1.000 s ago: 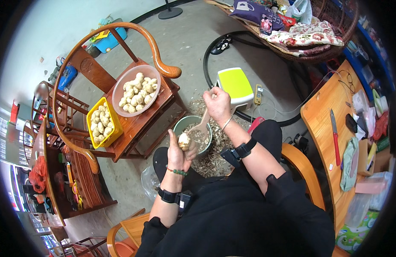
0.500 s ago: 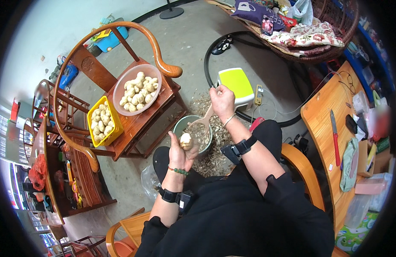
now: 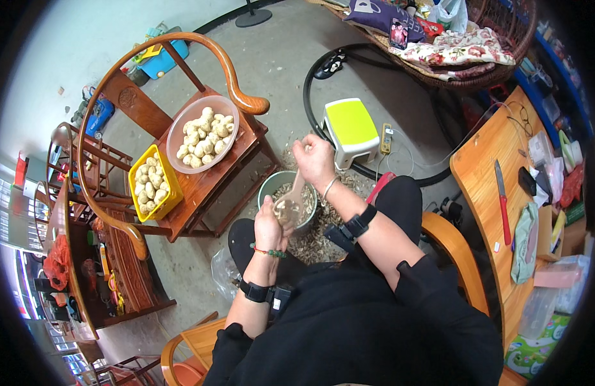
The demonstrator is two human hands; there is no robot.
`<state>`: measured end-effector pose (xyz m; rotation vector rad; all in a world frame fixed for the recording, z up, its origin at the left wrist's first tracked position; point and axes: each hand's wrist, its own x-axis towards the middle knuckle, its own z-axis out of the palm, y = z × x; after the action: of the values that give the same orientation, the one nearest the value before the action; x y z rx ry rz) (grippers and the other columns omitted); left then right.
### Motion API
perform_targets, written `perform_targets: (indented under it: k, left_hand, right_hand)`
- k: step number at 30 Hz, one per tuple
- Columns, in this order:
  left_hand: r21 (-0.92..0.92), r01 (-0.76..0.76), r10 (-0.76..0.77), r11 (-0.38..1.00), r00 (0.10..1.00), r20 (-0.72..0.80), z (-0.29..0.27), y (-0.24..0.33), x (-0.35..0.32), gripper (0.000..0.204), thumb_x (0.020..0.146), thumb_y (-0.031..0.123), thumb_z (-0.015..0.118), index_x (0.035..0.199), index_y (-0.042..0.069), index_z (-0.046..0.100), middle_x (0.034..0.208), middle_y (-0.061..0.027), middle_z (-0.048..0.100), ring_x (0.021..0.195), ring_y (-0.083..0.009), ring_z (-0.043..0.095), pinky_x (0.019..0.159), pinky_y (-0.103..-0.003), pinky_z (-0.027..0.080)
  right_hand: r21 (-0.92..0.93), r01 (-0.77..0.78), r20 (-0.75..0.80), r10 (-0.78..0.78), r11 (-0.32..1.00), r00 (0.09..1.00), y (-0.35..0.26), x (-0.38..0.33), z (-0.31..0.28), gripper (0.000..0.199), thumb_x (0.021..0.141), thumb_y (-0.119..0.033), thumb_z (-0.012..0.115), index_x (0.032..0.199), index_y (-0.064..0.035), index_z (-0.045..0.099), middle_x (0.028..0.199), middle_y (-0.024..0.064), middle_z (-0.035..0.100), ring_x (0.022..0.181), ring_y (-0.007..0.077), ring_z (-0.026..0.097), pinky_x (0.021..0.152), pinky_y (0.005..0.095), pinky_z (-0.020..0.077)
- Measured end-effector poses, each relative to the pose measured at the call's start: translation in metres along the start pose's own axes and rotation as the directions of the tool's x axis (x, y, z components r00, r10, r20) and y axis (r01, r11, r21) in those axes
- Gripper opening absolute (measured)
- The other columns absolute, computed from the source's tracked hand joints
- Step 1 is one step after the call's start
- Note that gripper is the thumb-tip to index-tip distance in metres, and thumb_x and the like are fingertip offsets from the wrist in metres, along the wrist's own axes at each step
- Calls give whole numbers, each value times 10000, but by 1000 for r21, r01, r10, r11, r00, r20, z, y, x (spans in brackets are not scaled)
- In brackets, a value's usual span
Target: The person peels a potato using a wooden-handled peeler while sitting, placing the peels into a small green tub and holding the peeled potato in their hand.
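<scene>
My left hand [image 3: 269,226] is cupped around a pale round vegetable [image 3: 288,211], partly hidden and blurred. My right hand [image 3: 315,161] grips the handle of a light wood-coloured tool [image 3: 298,188], whose wider head lies over the vegetable. Blur hides the head's exact shape. Beneath both hands stands a greenish bucket [image 3: 263,191] with scraps in it. Ahead on the left, a wooden armchair [image 3: 201,193] bears a clear pinkish bowl [image 3: 176,145] and a yellow basket [image 3: 175,194], both full of similar pale, round vegetables.
Peelings [image 3: 313,241] litter the floor around the bucket. A green-topped white stool [image 3: 351,122] stands beyond my right hand, near a power strip [image 3: 386,138] and a black hose [image 3: 308,96]. A red-handled knife [image 3: 503,202] lies on the wooden table [image 3: 477,174] at right.
My right hand has moved slightly left and toward me, bringing the tool's head over the vegetable. My left hand has turned, so less of its palm shows.
</scene>
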<state>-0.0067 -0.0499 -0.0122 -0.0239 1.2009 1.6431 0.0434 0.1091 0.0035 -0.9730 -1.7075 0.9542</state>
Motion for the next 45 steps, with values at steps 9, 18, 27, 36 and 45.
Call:
perform_targets:
  k: [9, 18, 27, 36, 45]
  left_hand:
    - [-73, 13, -14, 997, 1000, -9, -16, -8, 10, 342, 963, 338, 369, 860, 40, 501, 621, -63, 501, 416, -145, 414, 366, -269, 312]
    - [44, -50, 52, 998, 998, -45, 2, 0, -1, 346, 958, 345, 362, 842, 48, 494, 592, -53, 475, 402, -139, 385, 373, -245, 282]
    - [-97, -29, 31, 995, 999, 15, 4, -1, 4, 463, 943, 471, 352, 925, 41, 525, 689, -54, 522, 466, -135, 409, 398, -243, 292]
    - [8, 162, -162, 987, 984, 70, -2, -1, -2, 407, 956, 419, 292, 796, 90, 470, 524, -31, 401, 360, -103, 270, 353, -232, 200]
    - [17, 67, -67, 998, 998, -6, 0, 1, 4, 344, 957, 356, 322, 808, 85, 470, 527, -33, 417, 370, -110, 317, 349, -231, 221]
  right_hand:
    - [40, -22, -60, 25, 999, 998, -2, 11, -9, 232, 741, -174, 624, 609, -5, 537, 537, 171, 535, 495, 312, 547, 493, 365, 432]
    - [-129, 110, -104, -123, 986, 987, 14, 20, -11, 222, 738, -165, 631, 609, -12, 533, 551, 177, 544, 535, 338, 576, 508, 385, 446]
    - [1, -24, -50, 24, 1000, 998, 8, 10, -12, 233, 740, -166, 627, 617, 9, 535, 543, 181, 535, 498, 299, 556, 504, 377, 430]
    - [-60, 33, -55, -36, 998, 998, 18, 12, -6, 217, 739, -166, 618, 613, -6, 543, 562, 189, 550, 523, 331, 579, 499, 380, 445]
    - [7, -18, -20, 18, 1000, 1000, 7, 8, -7, 227, 728, -186, 612, 614, 2, 557, 559, 176, 552, 523, 301, 575, 504, 380, 432]
